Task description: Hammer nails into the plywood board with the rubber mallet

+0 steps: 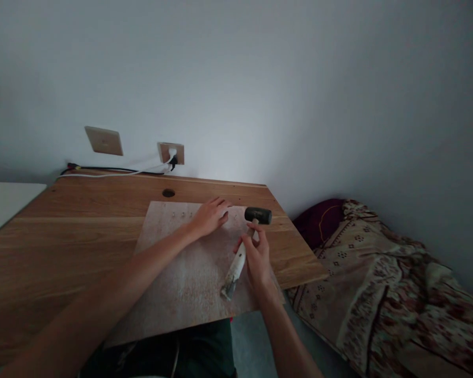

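Observation:
A pale plywood board [189, 278] lies on the wooden desk [71, 231], overhanging its near edge. My left hand [211, 215] rests near the board's far edge with the fingers bent together, apparently pinching something too small to make out. Several small nails [181, 214] stand in a row just left of it. My right hand [256, 257] is closed round the light wooden handle of a hammer [244, 247]; its black head [258, 214] hovers just right of my left fingers.
Two wall plates, one [103, 140] blank and one socket [172, 153] with a plug, sit above the desk's back edge, with cables [114, 170] along it. A round cable hole [168, 193] is in the desktop. A patterned blanket [378, 283] lies on a bed to the right.

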Tool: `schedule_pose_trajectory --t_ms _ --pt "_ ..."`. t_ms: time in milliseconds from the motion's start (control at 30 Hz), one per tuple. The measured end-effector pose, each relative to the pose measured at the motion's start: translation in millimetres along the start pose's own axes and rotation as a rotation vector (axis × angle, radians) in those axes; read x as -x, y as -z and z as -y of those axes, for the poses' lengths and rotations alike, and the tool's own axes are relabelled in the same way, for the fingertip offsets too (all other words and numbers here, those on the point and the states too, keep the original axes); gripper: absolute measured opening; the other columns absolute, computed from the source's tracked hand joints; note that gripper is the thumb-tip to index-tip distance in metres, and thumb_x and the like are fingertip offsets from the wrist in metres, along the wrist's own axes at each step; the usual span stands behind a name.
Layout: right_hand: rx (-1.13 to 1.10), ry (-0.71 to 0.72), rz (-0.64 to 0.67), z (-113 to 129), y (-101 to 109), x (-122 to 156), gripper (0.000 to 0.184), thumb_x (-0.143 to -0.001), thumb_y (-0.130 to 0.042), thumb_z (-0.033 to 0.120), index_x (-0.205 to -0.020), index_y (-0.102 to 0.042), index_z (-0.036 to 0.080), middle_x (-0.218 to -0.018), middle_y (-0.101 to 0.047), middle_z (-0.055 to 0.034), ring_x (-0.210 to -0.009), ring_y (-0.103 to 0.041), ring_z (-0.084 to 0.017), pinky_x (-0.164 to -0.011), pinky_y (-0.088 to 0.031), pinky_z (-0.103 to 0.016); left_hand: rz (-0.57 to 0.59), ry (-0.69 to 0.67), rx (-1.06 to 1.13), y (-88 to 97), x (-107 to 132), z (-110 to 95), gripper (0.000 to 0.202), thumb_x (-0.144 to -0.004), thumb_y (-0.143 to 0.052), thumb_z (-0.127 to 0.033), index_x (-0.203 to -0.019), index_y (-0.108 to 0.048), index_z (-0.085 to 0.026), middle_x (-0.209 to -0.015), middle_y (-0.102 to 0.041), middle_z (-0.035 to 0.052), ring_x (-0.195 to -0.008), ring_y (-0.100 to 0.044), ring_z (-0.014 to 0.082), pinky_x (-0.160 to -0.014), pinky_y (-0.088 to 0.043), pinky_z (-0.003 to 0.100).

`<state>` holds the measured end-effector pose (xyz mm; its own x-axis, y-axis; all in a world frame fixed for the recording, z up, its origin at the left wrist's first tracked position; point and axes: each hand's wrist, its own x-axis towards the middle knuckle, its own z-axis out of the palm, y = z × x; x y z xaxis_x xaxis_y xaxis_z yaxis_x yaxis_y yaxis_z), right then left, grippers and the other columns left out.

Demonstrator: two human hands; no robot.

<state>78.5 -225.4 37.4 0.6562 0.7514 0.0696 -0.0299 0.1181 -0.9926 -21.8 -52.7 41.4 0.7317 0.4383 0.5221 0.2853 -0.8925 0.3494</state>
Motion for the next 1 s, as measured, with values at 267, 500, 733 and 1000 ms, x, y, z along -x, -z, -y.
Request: schedule_pose_trajectory --t_ms 267,500,733,1000 --pt "0.040 -0.080 0.134 -1.8 -20.7 48.3 0.039 -0.087 -0.066 0.053 -0.109 -0.048 0.026 -0.063 -0.067 0.0049 -0.049 -0.066 -0.020 -0.046 -0.052 -0.030 0.222 0.237 -0.043 89.8 64.0 3.2 0.025 -0.094 -0.066 -0.026 -0.118 -0.069 -0.019 -0.120 -0.073 0.0124 -0.114 -0.069 0.0285 -0.100 -0.053 0.039" --pt "0.535 0.087 0.270 -1.3 2.3 47.9 0.038 -0.098 -0.055 0.058 -0.108 -0.057 0.022 -0.059 -0.064 0.0040 -0.043 -0.061 -0.019 -0.041 -0.044 -0.028 0.238 0.589 -0.447 116.0 175.8 -26.8 0.036 -0.104 -0.044 -0.028 -0.129 -0.066 -0.013 -0.136 -0.067 0.0218 -0.108 -0.073 0.0367 -0.096 -0.056 0.053" --pt "1.121 0.693 0.124 -20.0 58.1 68.0 0.026 -0.106 -0.049 0.034 -0.117 -0.069 0.023 -0.115 -0.077 -0.0124 -0.111 -0.072 -0.031 -0.096 -0.056 -0.048 0.224 0.541 -0.382 100.3 200.5 -42.5 0.039 -0.102 -0.048 -0.030 -0.135 -0.064 -0.016 -0.147 -0.061 0.0195 -0.123 -0.068 0.0363 -0.104 -0.054 0.051" --pt "1.358 0.687 0.015 -31.6 127.0 28.5 0.037 -0.107 -0.044 0.040 -0.124 -0.069 0.018 -0.124 -0.076 -0.0179 -0.114 -0.073 -0.032 -0.101 -0.055 -0.051 0.234 0.361 -0.208 58.6 158.9 -70.6 0.039 -0.101 -0.056 -0.038 -0.134 -0.066 -0.020 -0.151 -0.057 0.0183 -0.122 -0.069 0.0344 -0.105 -0.055 0.049"
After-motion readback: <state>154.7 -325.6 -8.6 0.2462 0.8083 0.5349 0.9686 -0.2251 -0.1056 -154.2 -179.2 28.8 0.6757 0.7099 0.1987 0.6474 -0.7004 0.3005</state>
